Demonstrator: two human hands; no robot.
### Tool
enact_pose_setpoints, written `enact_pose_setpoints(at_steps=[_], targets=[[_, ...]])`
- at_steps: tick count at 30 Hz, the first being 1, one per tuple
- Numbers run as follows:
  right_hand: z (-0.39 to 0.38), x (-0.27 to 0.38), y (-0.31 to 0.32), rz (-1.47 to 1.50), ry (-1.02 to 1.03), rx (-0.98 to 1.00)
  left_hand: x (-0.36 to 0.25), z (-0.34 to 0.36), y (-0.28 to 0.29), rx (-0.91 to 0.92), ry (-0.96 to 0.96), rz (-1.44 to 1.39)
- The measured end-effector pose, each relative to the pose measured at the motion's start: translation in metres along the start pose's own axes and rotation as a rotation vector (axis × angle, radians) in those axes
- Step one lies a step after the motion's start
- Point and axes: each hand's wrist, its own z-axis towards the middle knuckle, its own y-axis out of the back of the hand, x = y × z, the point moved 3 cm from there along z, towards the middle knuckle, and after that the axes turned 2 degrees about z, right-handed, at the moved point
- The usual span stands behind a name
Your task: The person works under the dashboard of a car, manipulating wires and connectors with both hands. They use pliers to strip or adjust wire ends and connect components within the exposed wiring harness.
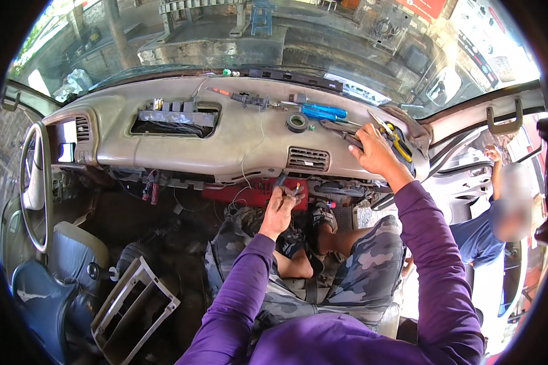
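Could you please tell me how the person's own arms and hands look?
Both arms are in long, plain purple sleeves, creased and without visible markings, ending around the wrists. The left hand and right hand wear no gloves.

Beige dashboard [182, 152] with a tape roll [291, 127] and blue screwdrivers [323, 113]

The top [329, 340] is purple, its long sleeves [435, 261] ending just behind the left grip [279, 207] and the right grip [374, 152]; the shorts [365, 267] have a grey camouflage pattern.
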Motion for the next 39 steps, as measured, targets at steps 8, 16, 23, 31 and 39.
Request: enact_pose_setpoints(at_steps=[8,16,23,31,39], targets=[[0.024,0.032,0.023,-0.026,0.036,-0.104,-0.003,0.002,-0.001,-0.046,0.05,0.167],[0.091,0.085,0.045,0.006,0.219,-0.066,-0.002,-0.004,-0.002,0.051,0.159,0.193],[0.091,-0.012,0.096,-0.011,-0.032,-0.164,-0.009,0.0,-0.001,0.007,0.243,0.358],[0.081,0.014,0.082,0.202,0.037,-0.049,0.002,0.0,-0.011,0.034,0.08,0.682],[0.147,0.157,0.015,0.131,0.444,-0.019,0.003,-0.002,-0.002,0.04,0.174,0.642]])
